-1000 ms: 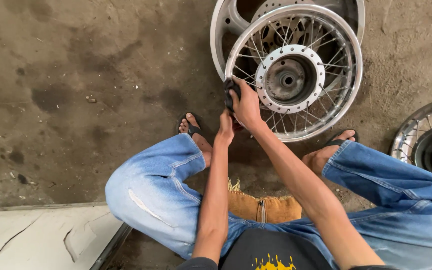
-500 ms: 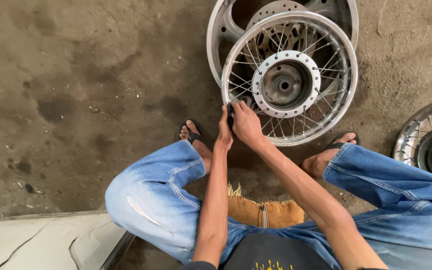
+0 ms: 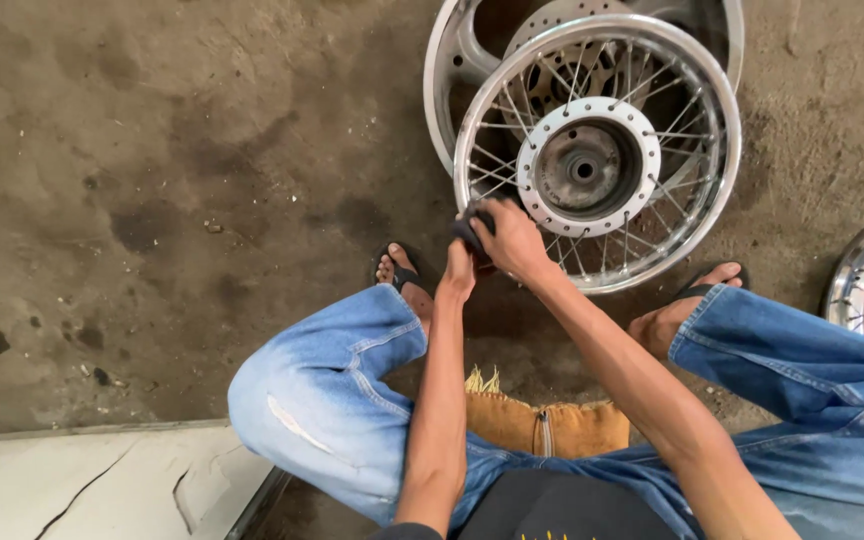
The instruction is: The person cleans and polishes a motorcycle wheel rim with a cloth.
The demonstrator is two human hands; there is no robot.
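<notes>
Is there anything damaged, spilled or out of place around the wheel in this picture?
Dark stains mark the concrete floor left of the spoked wheel, like old spills. The pale slab at lower left is cracked. The wheel itself looks intact, and both hands, left hand and right hand, meet at its rim.

right hand (image 3: 512, 240) presses dark cloth (image 3: 472, 228) on near rim of spoked wheel (image 3: 597, 150); left hand (image 3: 457, 272) just beside it, fingers at the cloth. 2nd rim (image 3: 447, 90) behind wheel, stained concrete floor (image 3: 152, 200) to the left.

Your right hand (image 3: 514, 240) is covering most of the dark cloth (image 3: 471, 228); your left hand's (image 3: 457, 272) fingers are hiding behind it.
</notes>
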